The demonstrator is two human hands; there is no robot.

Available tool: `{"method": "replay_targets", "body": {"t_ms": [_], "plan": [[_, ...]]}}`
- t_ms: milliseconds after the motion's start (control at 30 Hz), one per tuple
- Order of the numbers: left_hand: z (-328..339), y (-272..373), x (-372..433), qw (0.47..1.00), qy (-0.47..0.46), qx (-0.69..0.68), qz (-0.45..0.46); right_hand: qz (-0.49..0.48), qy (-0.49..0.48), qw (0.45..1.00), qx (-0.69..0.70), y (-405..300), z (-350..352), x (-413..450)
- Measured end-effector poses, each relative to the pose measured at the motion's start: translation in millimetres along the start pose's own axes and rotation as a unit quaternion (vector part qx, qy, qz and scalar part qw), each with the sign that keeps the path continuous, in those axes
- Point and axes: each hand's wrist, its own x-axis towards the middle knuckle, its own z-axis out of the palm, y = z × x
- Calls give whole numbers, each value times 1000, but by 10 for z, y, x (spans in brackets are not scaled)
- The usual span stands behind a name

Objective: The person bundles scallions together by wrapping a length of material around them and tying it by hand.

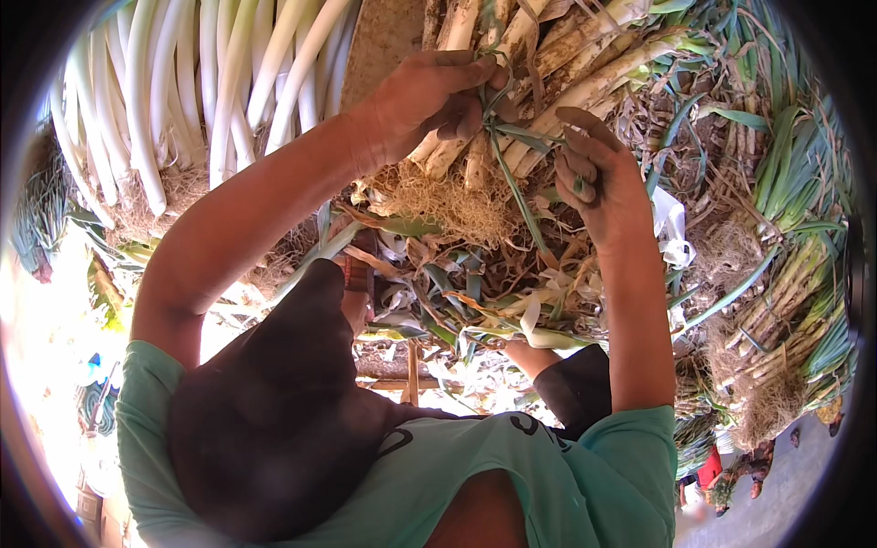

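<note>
A bundle of leeks with muddy white stems (473,161) and matted roots lies in front of me, root ends towards me. Green leaf strands (508,164) are twisted round it as a tie. On the left side of the bundle, my left hand (455,96) pinches the twisted strand between thumb and fingers. Just right of the bundle is my right hand (582,161), its fingers curled round the other end of a green leaf strand, a bit of which shows at the palm. Both hands look dirty with soil.
Clean white leeks (154,103) stand in a large stack at left, beside a brown board (373,41). Tied leek bundles (760,342) are piled at right. Dry leaves and trimmings (438,288) cover the ground below the hands. Other people (747,469) are far off at lower right.
</note>
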Motion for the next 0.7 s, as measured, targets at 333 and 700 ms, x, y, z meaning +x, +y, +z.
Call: {"method": "replay_targets", "body": {"t_ms": [333,700], "plan": [[207,329,33,789,-144,596,47,-177,-7,946,-270,-192,643,-186],[-14,357,83,897,-170,408,-18,-178,23,954,-242,-105,376,138]]}}
